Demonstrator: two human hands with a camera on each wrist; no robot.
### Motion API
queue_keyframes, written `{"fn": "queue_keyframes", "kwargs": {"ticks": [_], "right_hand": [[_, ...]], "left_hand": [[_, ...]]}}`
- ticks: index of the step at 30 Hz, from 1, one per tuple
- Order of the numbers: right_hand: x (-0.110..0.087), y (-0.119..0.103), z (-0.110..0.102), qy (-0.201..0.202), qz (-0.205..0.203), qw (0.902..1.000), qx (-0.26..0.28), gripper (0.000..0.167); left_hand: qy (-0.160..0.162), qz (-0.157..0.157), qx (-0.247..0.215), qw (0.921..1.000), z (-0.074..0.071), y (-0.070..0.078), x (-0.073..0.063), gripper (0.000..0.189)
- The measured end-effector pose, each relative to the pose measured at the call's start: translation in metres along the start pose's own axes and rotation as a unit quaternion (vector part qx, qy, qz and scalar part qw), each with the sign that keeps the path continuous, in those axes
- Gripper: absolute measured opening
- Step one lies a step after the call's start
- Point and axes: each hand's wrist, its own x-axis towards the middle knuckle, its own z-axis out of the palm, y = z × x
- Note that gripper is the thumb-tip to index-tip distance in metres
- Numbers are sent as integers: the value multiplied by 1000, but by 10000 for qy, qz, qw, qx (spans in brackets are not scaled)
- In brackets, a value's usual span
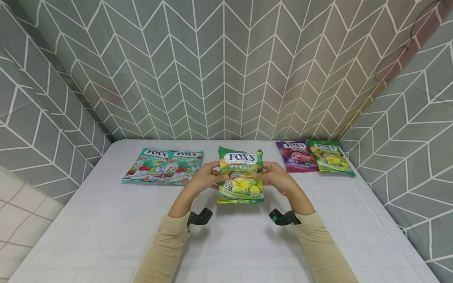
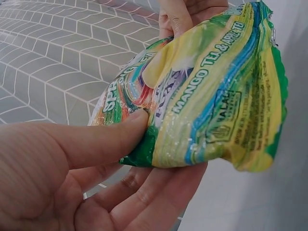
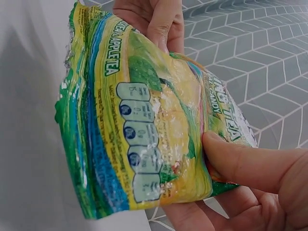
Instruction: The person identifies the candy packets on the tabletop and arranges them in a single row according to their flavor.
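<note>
grey chevron curtain [image 1: 219, 78], white table [image 1: 240, 243]

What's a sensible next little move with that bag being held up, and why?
Perhaps carry the Spring Tea bag rightward and lay it by the other green-and-yellow bag. The left hand and right hand grip its sides, that bag's design looks alike, and on the left two Mint Blossom bags lie together, which hints at grouping by kind.

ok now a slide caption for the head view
Left hand and right hand hold a Spring Tea bag, four more Fox's bags lying on either side.
</note>
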Motion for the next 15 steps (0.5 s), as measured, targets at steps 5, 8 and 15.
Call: {"fn": "queue_keyframes", "kwargs": {"ticks": [5,8,15], "right_hand": [[1,0,0,115,23,9999,-123,36],[1,1,0,172,99,9997,-125,37],[2,2,0,244,142,9995,-134,36]], "left_hand": [[119,-82,17,9999,2,2,-1,53],[161,-134,14,9998,4,2,-2,56],[181,-100,91,9997,5,5,-5,55]]}}
